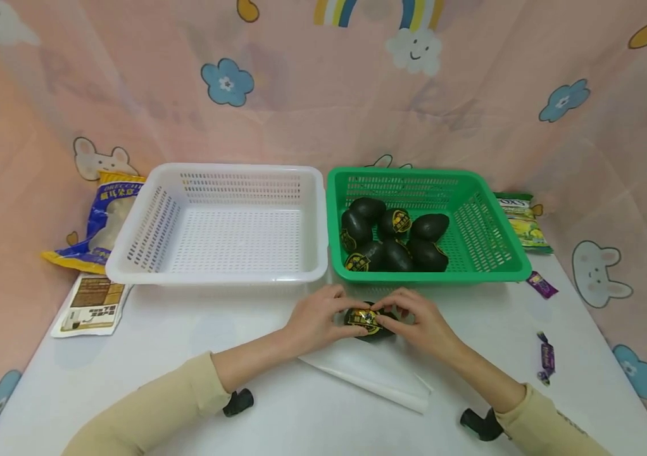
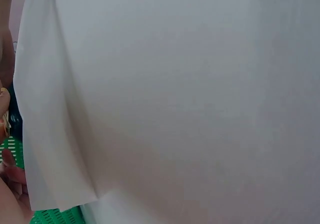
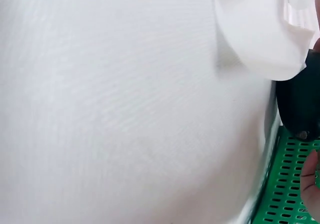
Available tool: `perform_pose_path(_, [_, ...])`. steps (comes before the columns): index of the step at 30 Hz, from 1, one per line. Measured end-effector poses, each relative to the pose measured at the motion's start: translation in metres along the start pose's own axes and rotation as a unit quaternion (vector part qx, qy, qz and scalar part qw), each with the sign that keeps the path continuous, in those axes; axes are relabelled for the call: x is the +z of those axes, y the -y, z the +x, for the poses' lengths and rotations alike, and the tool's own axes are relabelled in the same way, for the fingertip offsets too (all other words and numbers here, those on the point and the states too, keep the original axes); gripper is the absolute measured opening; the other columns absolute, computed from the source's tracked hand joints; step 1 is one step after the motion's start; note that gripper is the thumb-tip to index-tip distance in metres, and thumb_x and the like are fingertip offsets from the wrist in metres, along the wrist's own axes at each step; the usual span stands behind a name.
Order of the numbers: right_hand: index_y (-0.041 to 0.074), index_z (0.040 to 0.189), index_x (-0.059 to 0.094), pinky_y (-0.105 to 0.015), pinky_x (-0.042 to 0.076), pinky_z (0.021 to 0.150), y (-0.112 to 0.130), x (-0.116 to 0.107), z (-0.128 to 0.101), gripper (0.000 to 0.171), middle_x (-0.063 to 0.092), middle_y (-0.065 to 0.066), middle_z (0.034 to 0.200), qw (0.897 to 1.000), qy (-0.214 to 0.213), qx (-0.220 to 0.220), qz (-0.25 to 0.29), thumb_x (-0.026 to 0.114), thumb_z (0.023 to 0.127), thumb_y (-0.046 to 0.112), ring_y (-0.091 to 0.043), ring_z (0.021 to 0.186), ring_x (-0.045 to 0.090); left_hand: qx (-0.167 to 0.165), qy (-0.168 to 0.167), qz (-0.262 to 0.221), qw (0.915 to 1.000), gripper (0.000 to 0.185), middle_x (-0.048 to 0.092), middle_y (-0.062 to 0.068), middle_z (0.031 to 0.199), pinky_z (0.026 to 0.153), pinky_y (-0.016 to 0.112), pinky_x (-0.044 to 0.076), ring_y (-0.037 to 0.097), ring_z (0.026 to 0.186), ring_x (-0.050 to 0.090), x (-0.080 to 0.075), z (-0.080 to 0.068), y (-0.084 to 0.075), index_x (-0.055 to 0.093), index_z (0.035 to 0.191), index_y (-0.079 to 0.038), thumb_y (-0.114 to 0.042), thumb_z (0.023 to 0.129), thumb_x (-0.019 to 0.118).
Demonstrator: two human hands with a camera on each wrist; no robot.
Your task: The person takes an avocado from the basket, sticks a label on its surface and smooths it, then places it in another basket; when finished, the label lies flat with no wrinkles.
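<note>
At the table's middle, a dark avocado bears a shiny gold-and-black sticker. My left hand grips the avocado from the left, index finger over its far side and thumb along its near side. My right hand comes from the right, with thumb and index finger pinching the sticker's right edge. A sheet of white paper lies just in front of the avocado. In the left wrist view only slivers of the hands and avocado show. The right wrist view catches the avocado's end beside the paper.
A green basket behind my hands contains several avocados, some with stickers. A white basket stands left of it. Snack bags and a white-brown packet lie far left; another bag and wrapped candies are right.
</note>
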State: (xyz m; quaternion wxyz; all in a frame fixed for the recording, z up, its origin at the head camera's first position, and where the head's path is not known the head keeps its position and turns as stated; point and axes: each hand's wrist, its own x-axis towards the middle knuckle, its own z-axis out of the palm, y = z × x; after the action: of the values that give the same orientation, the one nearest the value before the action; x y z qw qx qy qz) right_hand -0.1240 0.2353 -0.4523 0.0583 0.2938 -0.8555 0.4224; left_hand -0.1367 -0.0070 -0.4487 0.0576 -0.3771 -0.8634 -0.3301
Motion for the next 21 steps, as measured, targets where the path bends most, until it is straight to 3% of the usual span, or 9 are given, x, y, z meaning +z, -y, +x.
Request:
perform_pose_path(6, [0.014,0.105,0.070,-0.032,0.054,0.069,0.000,-0.002,0.000,0.025,0.063,0.001,0.102,0.999,0.024,0.019,0.025,0.076,0.084,0.004,-0.017,0.086,0.057,-0.016,-0.008,-0.010,0.9998,0.040,0.051,0.002,0.082,0.052,0.016,0.030,0.006,0.070,0.038,0.004,-0.001,-0.001,0.075,0.112,-0.024,-0.040,0.077,0.083])
perform_pose_path(9, [0.014,0.110,0.068,-0.033,0.055,0.076,0.003,-0.009,0.001,0.023,0.063,0.000,0.108,0.994,0.040,0.090,0.045,0.074,0.088,0.014,-0.018,0.092,0.059,-0.015,0.002,-0.027,0.9995,0.042,0.057,0.001,0.096,0.065,0.017,0.042,0.008,0.085,0.049,0.003,0.000,-0.002,0.073,0.115,-0.020,-0.038,0.078,0.082])
perform_pose_path(11, [0.012,0.115,0.067,-0.034,0.054,0.081,0.007,-0.014,0.002,0.027,0.064,-0.003,0.113,0.983,0.041,0.162,0.072,0.072,0.090,0.021,-0.019,0.097,0.060,-0.020,0.022,-0.046,0.9985,0.049,0.058,0.001,0.112,0.080,0.022,0.047,0.011,0.102,0.053,0.003,0.003,-0.002,0.068,0.121,-0.017,-0.038,0.079,0.082])
perform_pose_path(13, [0.008,0.122,0.064,-0.033,0.052,0.085,0.011,-0.019,0.004,0.035,0.064,-0.007,0.118,0.962,0.031,0.238,0.126,0.069,0.093,0.026,-0.019,0.102,0.060,-0.029,0.053,-0.058,0.9965,0.058,0.055,0.001,0.127,0.094,0.028,0.046,0.013,0.117,0.051,0.003,0.008,-0.002,0.062,0.127,-0.016,-0.040,0.078,0.082])
perform_pose_path(15, [0.004,0.126,0.061,-0.033,0.051,0.088,0.014,-0.023,0.009,0.039,0.063,-0.009,0.121,0.930,0.014,0.303,0.207,0.067,0.094,0.027,-0.019,0.107,0.059,-0.038,0.088,-0.059,0.9936,0.066,0.053,0.001,0.133,0.099,0.030,0.043,0.014,0.122,0.049,0.004,0.014,-0.001,0.057,0.132,-0.016,-0.041,0.077,0.083])
perform_pose_path(19, [0.004,0.112,0.067,-0.033,0.047,0.094,0.016,-0.026,0.019,0.028,0.065,-0.004,0.113,0.851,-0.027,0.382,0.360,0.064,0.096,0.026,-0.021,0.111,0.058,-0.030,0.145,-0.044,0.9880,0.066,0.057,0.000,0.127,0.094,0.024,0.045,0.011,0.115,0.052,0.007,0.023,0.000,0.056,0.132,-0.017,-0.038,0.075,0.084])
perform_pose_path(20, [0.006,0.105,0.070,-0.033,0.046,0.095,0.016,-0.026,0.021,0.023,0.066,-0.002,0.109,0.835,-0.036,0.393,0.382,0.064,0.096,0.026,-0.021,0.112,0.057,-0.023,0.150,-0.042,0.9875,0.064,0.058,-0.001,0.125,0.093,0.023,0.045,0.010,0.113,0.053,0.007,0.024,-0.001,0.057,0.131,-0.017,-0.037,0.075,0.085])
perform_pose_path(21, [0.009,0.099,0.072,-0.033,0.045,0.095,0.016,-0.026,0.022,0.020,0.067,0.000,0.106,0.826,-0.042,0.401,0.394,0.063,0.096,0.027,-0.021,0.112,0.057,-0.015,0.152,-0.045,0.9872,0.063,0.058,-0.002,0.123,0.091,0.021,0.045,0.009,0.111,0.053,0.006,0.024,-0.002,0.058,0.129,-0.017,-0.035,0.075,0.085])
